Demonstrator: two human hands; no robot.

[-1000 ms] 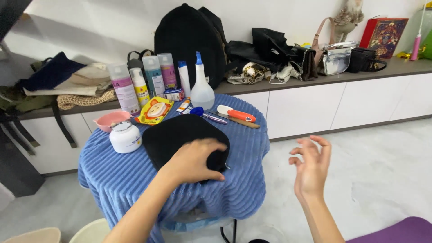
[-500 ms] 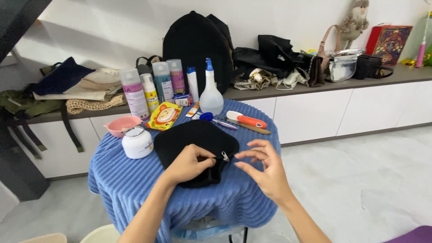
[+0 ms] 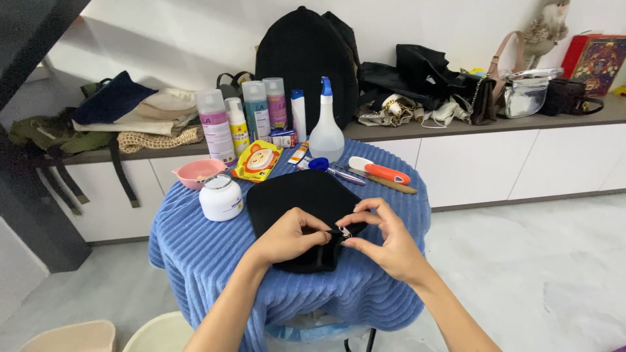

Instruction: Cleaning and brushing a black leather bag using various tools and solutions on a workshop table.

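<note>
From the head camera, a flat black fabric pouch (image 3: 301, 210) lay near the middle of a round surface (image 3: 195, 248) draped in a ribbed blue cloth. The left hand (image 3: 287, 236) rested on the pouch's near edge with its fingers curled, thumb and forefinger pinched on the fabric beside a small metal zipper pull (image 3: 343, 232). The right hand (image 3: 385, 240) met it from the other side, its fingertips closed around that same pull, so both hands touched at the pouch's front right corner and hid most of the zipper.

Behind the pouch stood a squat white plastic jar (image 3: 221, 197), just beside the pouch's left edge, and a shallow pink bowl (image 3: 198, 173) behind the jar. A yellow sachet with a cartoon face (image 3: 258, 160) lay further back, then a row of tall bottles (image 3: 215, 133) and a clear spray bottle with a blue trigger (image 3: 326, 130). To the right lay a white and orange brush (image 3: 378, 171) and a blue-capped pen (image 3: 332, 169), well apart from the hands.

Beyond the surface a long low counter (image 3: 495, 127) carried a large black backpack (image 3: 306, 58), folded clothes (image 3: 140, 114) and several handbags (image 3: 521, 94).
</note>
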